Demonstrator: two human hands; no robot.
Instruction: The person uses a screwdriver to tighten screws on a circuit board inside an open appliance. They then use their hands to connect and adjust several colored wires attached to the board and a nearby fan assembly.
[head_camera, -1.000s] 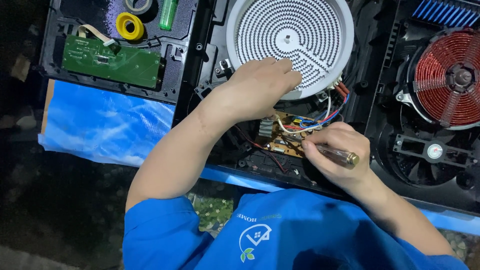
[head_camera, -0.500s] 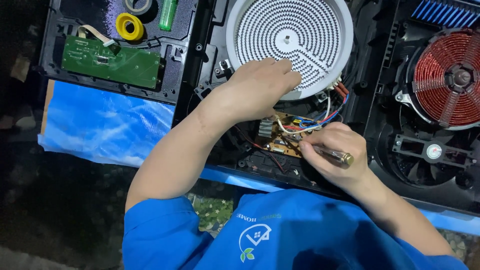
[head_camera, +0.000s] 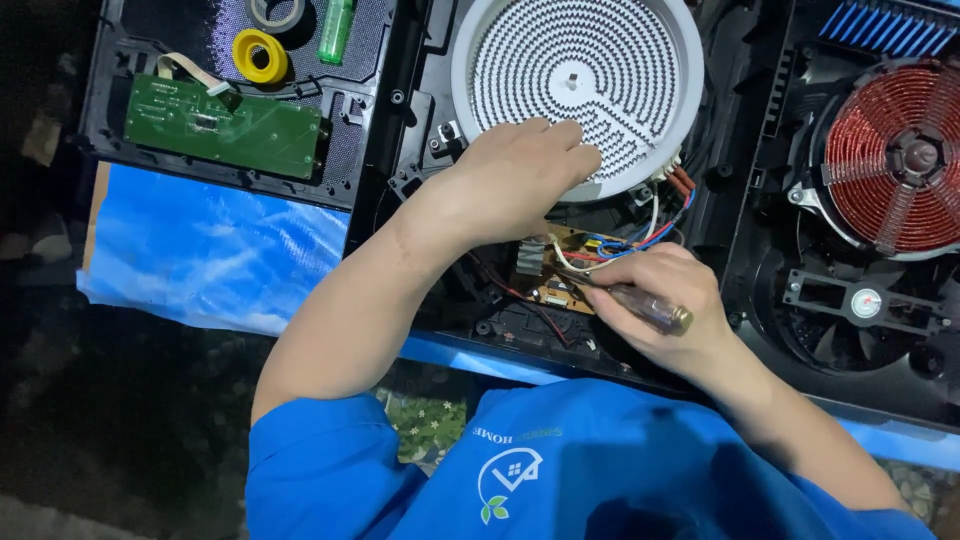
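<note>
My left hand (head_camera: 515, 175) lies flat on the lower edge of a round white heating plate (head_camera: 575, 85), fingers together, holding nothing. My right hand (head_camera: 660, 305) grips a screwdriver (head_camera: 645, 308) with a clear handle. Its tip points left onto a small brown circuit board (head_camera: 560, 270) with coloured wires (head_camera: 630, 240), inside the black stove housing (head_camera: 520, 320). The tip itself is partly hidden by my fingers.
A green circuit board (head_camera: 225, 125) lies in a black panel at upper left, with a yellow tape roll (head_camera: 260, 55), a grey tape roll (head_camera: 278, 12) and a green tube (head_camera: 335, 30). A red copper coil (head_camera: 900, 175) sits at right. Blue sheet (head_camera: 200, 250) covers the bench.
My right hand has shifted very slightly with the screwdriver on the brown board. My left hand has stayed on the white plate.
</note>
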